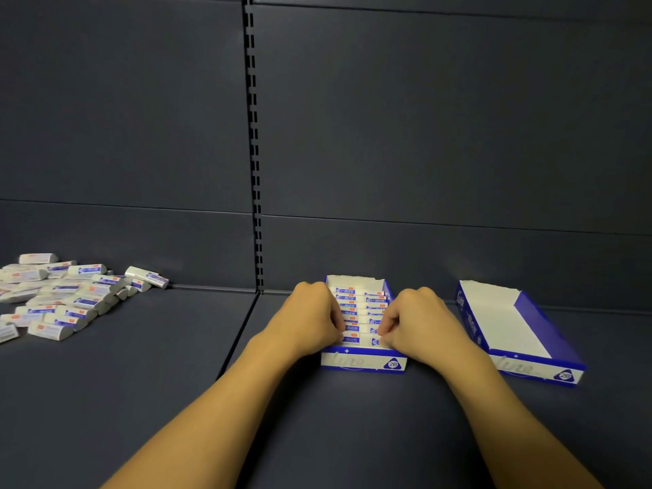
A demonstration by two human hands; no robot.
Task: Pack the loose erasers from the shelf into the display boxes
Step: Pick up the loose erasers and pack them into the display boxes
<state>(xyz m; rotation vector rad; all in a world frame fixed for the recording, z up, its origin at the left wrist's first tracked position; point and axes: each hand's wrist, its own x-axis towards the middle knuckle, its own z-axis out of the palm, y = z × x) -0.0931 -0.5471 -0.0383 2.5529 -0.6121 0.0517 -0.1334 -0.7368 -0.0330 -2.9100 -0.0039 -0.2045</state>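
A blue-and-white display box (363, 361) stands on the dark shelf in the middle, filled with two rows of packed erasers (358, 305). My left hand (312, 317) curls over the box's left side with its fingertips on the front erasers. My right hand (420, 322) curls over the right side and pinches an eraser at the front row. A second display box (501, 319) lies empty to the right. A heap of loose erasers (67, 298) lies at the far left of the shelf.
The dark shelf surface (176, 382) stretches between the heap and the boxes. A slotted upright (254, 142) runs down the grey back wall behind the filled box.
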